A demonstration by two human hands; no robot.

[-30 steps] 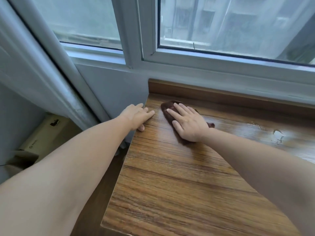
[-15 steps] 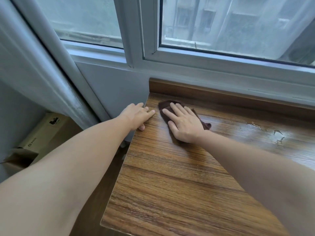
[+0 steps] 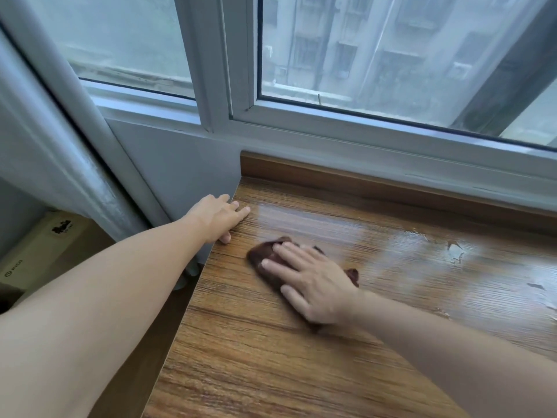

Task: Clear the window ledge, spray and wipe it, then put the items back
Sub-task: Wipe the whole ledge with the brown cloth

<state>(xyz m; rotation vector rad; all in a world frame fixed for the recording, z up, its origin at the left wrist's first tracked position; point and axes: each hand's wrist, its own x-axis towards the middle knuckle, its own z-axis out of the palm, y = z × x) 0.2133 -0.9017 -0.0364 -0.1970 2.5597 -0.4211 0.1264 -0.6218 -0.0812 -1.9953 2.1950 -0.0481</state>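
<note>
While the ledge (image 3: 271, 372) is bare of items, the wipe step is judged to be in hand. The brown cloth (image 3: 265, 254) is pressed flat on the wood by the right hand (image 3: 313, 285), fingers straight and spread, nothing gripped; the cloth lies near the left end of the ledge, short of the back corner. The left hand (image 3: 218, 220) is rested on the left edge, fingers extended, thumb tucked under the lip, nothing held.

Wet sheen and pooled spray (image 3: 455, 251) are seen to the right, apart from the cloth.

Risks, as judged:
- Pools at the right could be left unwiped if strokes are kept to the left end; streaks or swollen laminate may result.
- Liquid could be pushed off the open left edge onto the cardboard box (image 3: 39, 245) below.
- The cloth is only pinned by a flat palm, so it may bunch or slip on the wet film.
- The seam under the window frame (image 3: 361, 137) could be missed.
</note>
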